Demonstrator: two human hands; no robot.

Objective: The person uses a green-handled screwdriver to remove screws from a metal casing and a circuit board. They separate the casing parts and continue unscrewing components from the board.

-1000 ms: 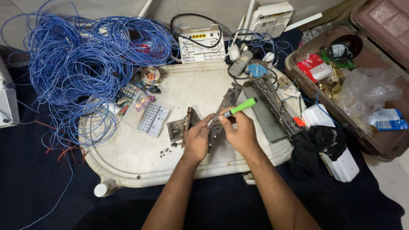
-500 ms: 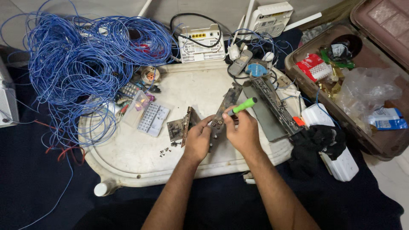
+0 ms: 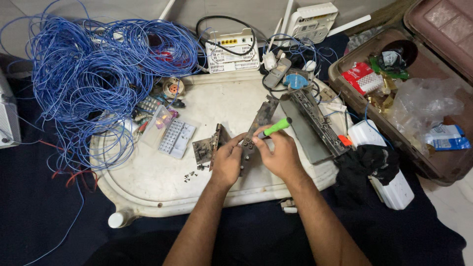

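My right hand (image 3: 280, 156) grips a green-handled screwdriver (image 3: 275, 128), its tip down on a long grey metal strip (image 3: 258, 123) that lies slanted on the white plastic tray (image 3: 162, 189). My left hand (image 3: 227, 160) holds the near end of that strip, fingers curled over it. A small brown circuit board (image 3: 203, 150) stands on edge just left of my left hand. Tiny dark screws (image 3: 189, 175) lie loose on the tray in front of it.
A big tangle of blue wire (image 3: 93, 74) covers the left. A white keypad piece (image 3: 176, 138) lies on the tray, white routers (image 3: 230, 51) at the back, a grey metal rail (image 3: 315, 120) to the right, and an open brown suitcase (image 3: 438, 170) with clutter.
Both hands stay on the metal strip; the screwdriver handle has shifted only slightly. Nothing else has moved.
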